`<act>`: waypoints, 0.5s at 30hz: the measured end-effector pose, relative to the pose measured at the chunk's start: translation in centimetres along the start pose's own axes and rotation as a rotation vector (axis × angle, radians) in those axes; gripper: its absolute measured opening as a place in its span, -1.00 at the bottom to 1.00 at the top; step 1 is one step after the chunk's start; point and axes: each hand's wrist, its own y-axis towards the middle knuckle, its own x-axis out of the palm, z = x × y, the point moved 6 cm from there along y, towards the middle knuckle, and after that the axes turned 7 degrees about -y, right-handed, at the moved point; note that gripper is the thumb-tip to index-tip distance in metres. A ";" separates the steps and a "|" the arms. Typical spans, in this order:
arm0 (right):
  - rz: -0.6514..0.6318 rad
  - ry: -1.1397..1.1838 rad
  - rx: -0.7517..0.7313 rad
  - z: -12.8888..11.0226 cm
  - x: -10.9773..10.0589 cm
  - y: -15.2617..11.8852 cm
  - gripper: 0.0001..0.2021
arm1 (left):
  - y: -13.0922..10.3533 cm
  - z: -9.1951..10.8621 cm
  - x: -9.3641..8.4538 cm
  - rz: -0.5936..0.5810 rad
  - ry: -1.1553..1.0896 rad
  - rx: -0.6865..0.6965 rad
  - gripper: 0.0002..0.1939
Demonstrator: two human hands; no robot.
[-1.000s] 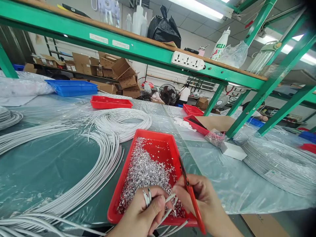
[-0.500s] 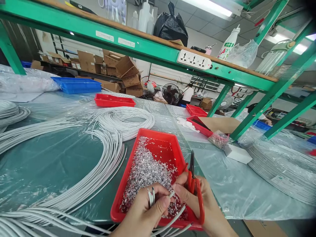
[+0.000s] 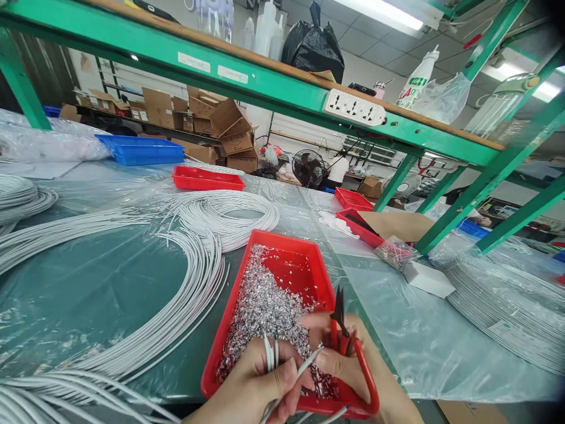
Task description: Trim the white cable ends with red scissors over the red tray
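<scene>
Left hand (image 3: 256,383) had its fingers (image 3: 282,380) closed around a small bunch of white cables (image 3: 270,353), thumb pressed over them so the cut ends stood up above the fist, within reach of the tool. One cable end (image 3: 309,360) angled across toward the right hand (image 3: 353,365), apparently offered to it. The right hand's fingers were wrapped around the red-handled cutters (image 3: 342,330), blades pointing up and away, thumb and forefinger meeting the cable end; whether the blades were parted could not be told.

Both hands worked directly over the red tray (image 3: 282,241), which sat at the near edge of the surface (image 3: 88,294), probably so offcuts dropped in. The tray held a heap of silvery scraps (image 3: 260,306), thickest at its near end under the hands.

To the left, long white cable lengths (image 3: 185,300) curved across the plastic-covered surface toward the person, so the supply lay beside the holding hand. A coiled bundle (image 3: 229,215) lay just beyond the tray. Farther right: more coils (image 3: 498,300), a small white box (image 3: 428,278). A green shelf frame (image 3: 265,82) ran overhead.
</scene>
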 end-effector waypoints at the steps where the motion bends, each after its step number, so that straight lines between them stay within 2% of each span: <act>1: -0.026 0.001 0.007 -0.2 0.3 0.1 -0.70 | 0.0 0.0 0.1 -0.018 -0.009 -0.009 -0.52; 3: 0.017 -0.013 0.007 -0.4 0.1 0.3 -0.85 | 0.1 0.0 0.1 -0.032 -0.025 -0.002 -0.53; 4: 0.065 -0.025 0.001 -0.4 -0.2 0.4 -0.86 | 0.1 0.0 0.0 -0.029 -0.031 -0.002 -0.53; 8: 0.253 -0.097 -0.033 0.0 -1.3 0.1 -0.79 | 0.1 0.3 -0.1 0.001 -0.021 0.017 -0.52; 12: 0.283 -0.167 -0.055 -0.4 -1.2 -0.1 -0.82 | 0.3 0.4 -0.1 0.037 -0.014 0.013 -0.48; 15: 0.377 -0.272 -0.144 -1.5 -1.5 0.0 -0.77 | 0.5 0.4 -0.4 0.088 0.006 0.051 -0.48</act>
